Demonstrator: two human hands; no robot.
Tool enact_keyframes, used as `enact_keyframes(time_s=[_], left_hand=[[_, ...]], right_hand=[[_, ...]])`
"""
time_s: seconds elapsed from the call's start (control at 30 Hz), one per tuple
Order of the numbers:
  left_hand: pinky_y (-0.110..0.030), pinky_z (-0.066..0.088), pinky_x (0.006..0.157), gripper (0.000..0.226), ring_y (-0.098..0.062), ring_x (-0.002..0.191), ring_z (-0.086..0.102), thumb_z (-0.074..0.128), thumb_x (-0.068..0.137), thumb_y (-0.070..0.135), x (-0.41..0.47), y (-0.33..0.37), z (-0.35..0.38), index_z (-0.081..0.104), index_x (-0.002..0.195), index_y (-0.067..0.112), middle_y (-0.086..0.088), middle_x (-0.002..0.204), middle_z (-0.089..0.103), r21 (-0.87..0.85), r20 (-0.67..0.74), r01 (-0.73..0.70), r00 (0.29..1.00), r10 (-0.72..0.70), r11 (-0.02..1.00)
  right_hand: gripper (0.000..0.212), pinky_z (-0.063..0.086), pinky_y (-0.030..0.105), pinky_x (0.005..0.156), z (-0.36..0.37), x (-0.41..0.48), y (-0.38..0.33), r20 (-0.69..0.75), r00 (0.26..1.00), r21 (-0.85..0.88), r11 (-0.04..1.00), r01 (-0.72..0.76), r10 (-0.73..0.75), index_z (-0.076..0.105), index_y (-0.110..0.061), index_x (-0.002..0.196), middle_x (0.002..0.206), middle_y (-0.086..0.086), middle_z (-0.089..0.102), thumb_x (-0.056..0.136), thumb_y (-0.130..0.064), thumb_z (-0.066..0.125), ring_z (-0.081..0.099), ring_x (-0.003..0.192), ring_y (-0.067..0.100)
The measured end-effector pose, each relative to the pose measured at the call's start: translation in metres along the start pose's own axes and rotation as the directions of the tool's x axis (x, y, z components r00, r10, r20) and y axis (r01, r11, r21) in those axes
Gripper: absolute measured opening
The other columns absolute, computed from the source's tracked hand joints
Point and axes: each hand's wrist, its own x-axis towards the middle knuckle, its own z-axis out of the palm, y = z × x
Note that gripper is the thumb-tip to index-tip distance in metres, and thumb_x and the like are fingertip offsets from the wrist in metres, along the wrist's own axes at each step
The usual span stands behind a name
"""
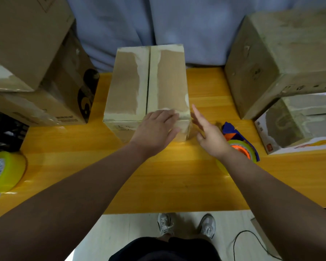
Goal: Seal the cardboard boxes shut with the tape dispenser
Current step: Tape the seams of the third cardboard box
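A closed cardboard box stands in the middle of the yellow wooden table, its two top flaps meeting along a centre seam. My left hand rests flat on the box's near right corner, fingers straight. My right hand hovers just right of that corner with straight fingers, holding nothing. The tape dispenser, blue and orange with a yellowish tape roll, lies on the table right behind my right wrist, partly hidden by it.
Stacked cardboard boxes fill the left side. A large box sits above a white printed box on the right. A spare yellow tape roll lies at the table's left edge. A blue curtain hangs behind.
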Motion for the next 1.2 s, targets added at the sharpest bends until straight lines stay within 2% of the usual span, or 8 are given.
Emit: enact_keyframes(time_s=[0.1,0.27,0.4,0.57,0.73,0.93,1.03,1.2], left_hand=[[-0.043,0.047,0.092,0.050,-0.033,0.112,0.058,0.039,0.094,0.039,0.011,-0.005,0.001,0.058,0.128,0.008,-0.013,0.124,0.060,-0.037,-0.064,-0.004,0.998,0.002,0.999],[-0.032,0.007,0.119,0.073,-0.019,0.147,0.013,0.049,0.096,0.040,0.010,-0.018,0.011,0.012,0.153,0.015,-0.004,0.160,0.011,0.071,0.078,-0.079,0.994,0.074,0.994],[-0.026,0.001,0.116,0.069,-0.016,0.147,0.014,0.051,0.096,0.032,0.010,-0.017,0.016,0.015,0.152,0.015,-0.002,0.159,0.014,0.032,0.014,-0.051,0.999,0.050,0.998],[-0.028,0.008,0.115,0.065,-0.019,0.143,0.026,0.056,0.094,0.030,0.011,-0.015,0.019,0.027,0.149,0.011,-0.006,0.155,0.027,0.011,-0.028,-0.048,0.998,0.048,0.999],[-0.036,0.024,0.112,0.064,-0.026,0.134,0.042,0.068,0.085,0.022,0.012,-0.021,0.023,0.042,0.142,0.007,-0.011,0.146,0.043,-0.010,-0.082,-0.082,0.993,0.081,0.997],[-0.043,0.039,0.102,0.056,-0.028,0.117,0.059,0.078,0.076,0.011,0.017,-0.032,0.020,0.058,0.127,0.003,-0.014,0.129,0.060,0.025,-0.196,-0.173,0.965,0.175,0.985],[-0.039,0.041,0.101,0.043,-0.024,0.116,0.061,0.065,0.086,0.017,0.016,-0.033,0.025,0.060,0.126,0.003,-0.013,0.127,0.061,0.093,-0.242,-0.195,0.947,0.212,0.976],[-0.036,0.043,0.102,0.049,-0.021,0.116,0.060,0.037,0.093,0.031,0.014,-0.024,0.032,0.060,0.125,0.004,-0.011,0.128,0.061,0.160,-0.235,-0.138,0.956,0.174,0.977]], right_hand=[[0.091,0.027,0.022,0.108,-0.011,0.009,-0.008,0.072,0.990,-0.166,0.977,0.132,-0.121,0.005,-0.050,0.147,0.156,-0.004,0.027,0.091,-0.001,0.057,0.029,0.140,0.015],[0.084,0.033,0.034,0.109,-0.010,0.025,-0.009,0.083,0.985,-0.252,0.953,0.168,-0.152,0.015,-0.052,0.145,0.159,-0.005,0.013,0.090,-0.013,0.065,0.021,0.144,0.019],[0.079,0.043,0.039,0.100,-0.004,0.030,-0.010,0.016,0.988,-0.304,0.941,0.150,-0.152,0.021,-0.046,0.147,0.159,-0.003,0.016,0.088,-0.025,0.069,0.027,0.141,0.023],[0.086,0.039,0.043,0.104,0.006,0.034,-0.012,-0.027,0.991,-0.337,0.935,0.115,-0.131,0.021,-0.039,0.149,0.159,0.002,0.015,0.082,-0.036,0.073,0.025,0.142,0.025],[0.087,0.029,0.037,0.111,0.004,0.039,-0.005,-0.075,0.961,-0.298,0.926,0.232,-0.265,0.032,-0.028,0.148,0.160,0.001,0.010,0.074,-0.037,0.077,0.016,0.146,0.021],[0.061,0.056,0.044,0.086,-0.007,0.045,-0.003,-0.019,0.800,-0.557,0.670,0.490,-0.600,0.062,-0.001,0.123,0.132,0.017,0.058,0.080,-0.044,0.055,0.053,0.124,0.030],[0.055,0.058,0.042,0.083,-0.008,0.046,0.001,-0.006,0.738,-0.615,0.584,0.529,-0.675,0.065,-0.001,0.118,0.125,0.016,0.062,0.081,-0.040,0.055,0.059,0.118,0.030],[0.044,0.059,0.045,0.077,0.000,0.045,0.005,-0.107,0.679,-0.606,0.589,0.535,-0.726,0.067,-0.003,0.116,0.120,0.018,0.065,0.084,-0.031,0.058,0.061,0.113,0.034]])
